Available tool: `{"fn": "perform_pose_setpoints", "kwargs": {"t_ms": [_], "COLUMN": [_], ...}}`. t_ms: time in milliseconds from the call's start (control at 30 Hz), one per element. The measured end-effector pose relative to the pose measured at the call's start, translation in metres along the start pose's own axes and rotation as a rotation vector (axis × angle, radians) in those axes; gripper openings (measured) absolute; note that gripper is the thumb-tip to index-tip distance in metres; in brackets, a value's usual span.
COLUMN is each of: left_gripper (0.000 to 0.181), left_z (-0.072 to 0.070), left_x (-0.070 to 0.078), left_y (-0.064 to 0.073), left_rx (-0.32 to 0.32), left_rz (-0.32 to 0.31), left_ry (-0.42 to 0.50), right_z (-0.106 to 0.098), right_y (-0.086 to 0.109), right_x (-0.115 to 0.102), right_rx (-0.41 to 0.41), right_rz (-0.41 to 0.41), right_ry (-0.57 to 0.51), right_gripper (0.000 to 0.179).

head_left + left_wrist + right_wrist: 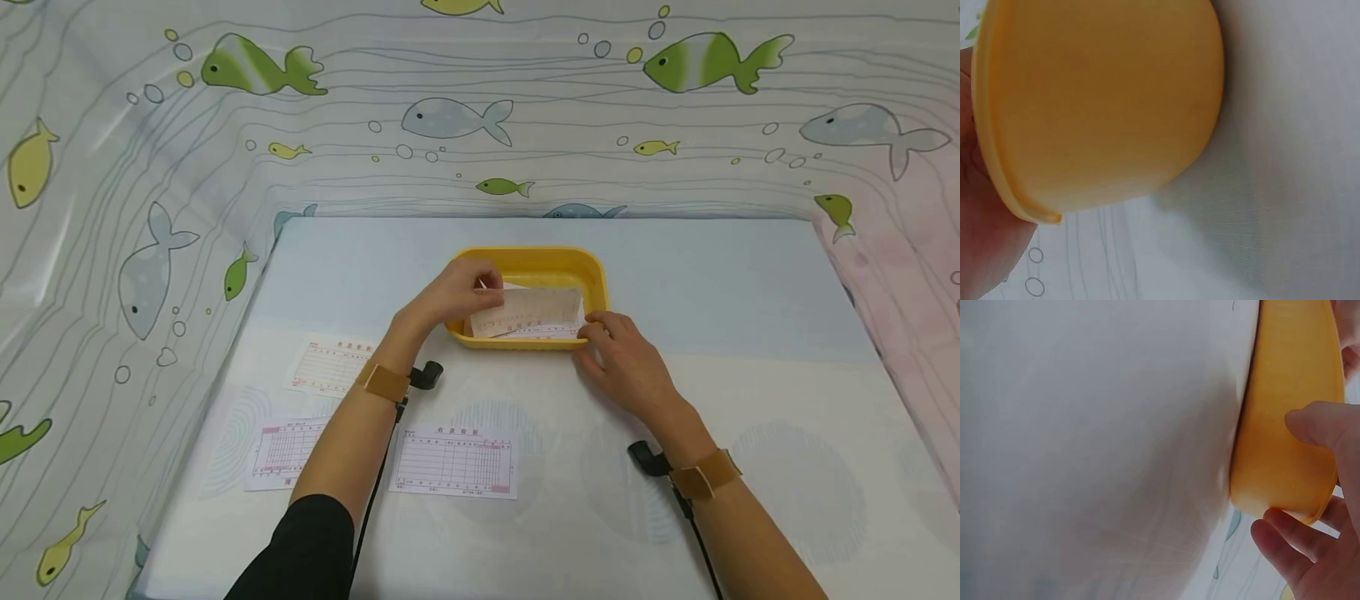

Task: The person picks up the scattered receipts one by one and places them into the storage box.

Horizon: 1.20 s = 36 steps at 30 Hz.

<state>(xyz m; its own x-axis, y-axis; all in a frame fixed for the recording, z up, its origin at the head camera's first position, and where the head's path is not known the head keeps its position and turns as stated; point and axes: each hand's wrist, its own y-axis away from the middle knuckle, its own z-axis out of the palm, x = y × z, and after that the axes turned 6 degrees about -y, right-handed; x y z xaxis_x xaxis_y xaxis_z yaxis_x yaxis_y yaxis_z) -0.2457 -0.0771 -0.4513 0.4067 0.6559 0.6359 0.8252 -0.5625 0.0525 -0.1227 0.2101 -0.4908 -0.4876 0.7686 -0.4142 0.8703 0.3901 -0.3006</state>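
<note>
A yellow plastic tray (555,260) with raised walls stands towards the back of the table. My left hand (467,287) reaches over its left end and pinches a beige printed paper slip (536,308) at the upper left corner. Beneath that slip lies white printed paper (551,332) inside the tray. My right hand (626,362) holds the tray's front right corner; in the right wrist view the thumb (1310,425) lies against the outer wall and the fingers spread round the end. The left wrist view shows mostly the tray's outer wall (1110,100), which hides the left fingertips.
On the table (750,292), left of centre, lie a pink-printed form (455,462), another pink-printed form (281,454) partly under my left forearm, and a beige form (326,367) behind it. A fish-patterned sheet (450,167) surrounds the table's back and sides.
</note>
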Motion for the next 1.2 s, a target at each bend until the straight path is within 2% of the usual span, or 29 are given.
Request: {"fn": "perform_pose_setpoints", "kwargs": {"t_ms": [100,367,567,733,933,1200], "left_gripper": [0.01,0.007,0.014,0.025,0.036,0.044], "left_z": [0.003,0.007,0.009,0.012,0.014,0.015], "left_x": [-0.001,0.0,0.004,0.004,0.002,0.001], "left_y": [-0.002,-0.006,-0.006,-0.007,-0.007,-0.009], "left_rx": [-0.009,-0.015,-0.044,-0.038,-0.012,0.001], "left_rz": [-0.005,0.053,0.024,0.012,0.008,0.045], "left_ry": [-0.031,-0.157,-0.219,-0.27,-0.275,-0.25], "right_z": [0.001,0.003,0.003,0.004,0.004,0.004], "right_y": [-0.001,-0.001,-0.001,-0.001,0.0,0.0], "right_x": [0.0,0.001,0.002,0.002,0.001,0.0], "right_rx": [0.005,0.001,0.005,0.006,0.002,0.001], "right_rz": [-0.012,-0.015,-0.019,-0.015,-0.008,0.014], "right_ry": [0.0,0.004,0.016,0.017,0.01,0.005], "right_gripper": [0.021,0.021,0.021,0.021,0.02,0.02]}}
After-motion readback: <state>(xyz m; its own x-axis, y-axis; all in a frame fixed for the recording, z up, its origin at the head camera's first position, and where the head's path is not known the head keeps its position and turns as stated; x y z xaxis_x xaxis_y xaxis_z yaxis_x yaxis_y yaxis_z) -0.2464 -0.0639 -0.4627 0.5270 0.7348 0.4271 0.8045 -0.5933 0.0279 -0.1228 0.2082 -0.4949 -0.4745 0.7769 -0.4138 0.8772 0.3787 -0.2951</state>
